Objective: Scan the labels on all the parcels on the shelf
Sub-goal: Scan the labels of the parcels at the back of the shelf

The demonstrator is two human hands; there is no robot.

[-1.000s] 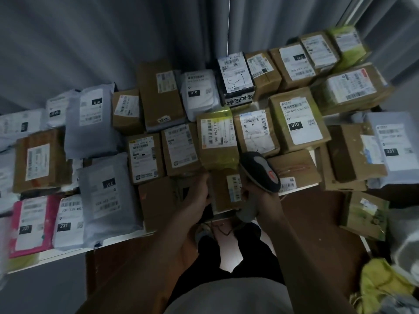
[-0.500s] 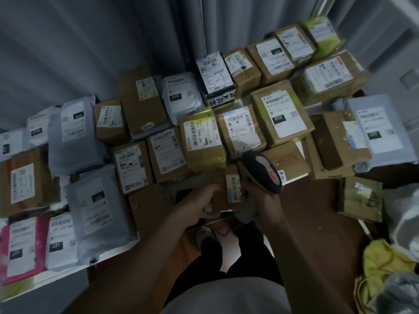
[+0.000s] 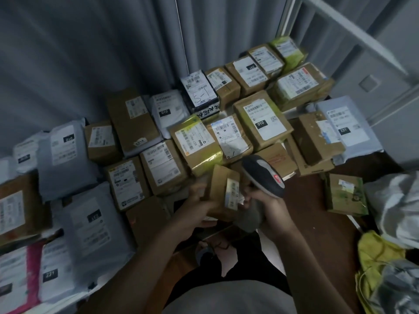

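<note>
Small box [image 3: 223,191] left of scanner [image 3: 264,175], parcels [image 3: 263,120] behind

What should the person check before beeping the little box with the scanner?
1. Small cardboard box held: ok, the left hand grips it, tilted up off the pile.
2. Barcode scanner held: ok, the right hand grips its handle.
3. Label facing up: ok, it shows on the box's right side.
4. Label uncovered: ok, no fingers lie over it.
5. Scanner aimed at the label: cannot tell, its window is hidden, though its head sits right beside the label.
6. Label readable: cannot tell, the picture is dim and blurred.
</note>
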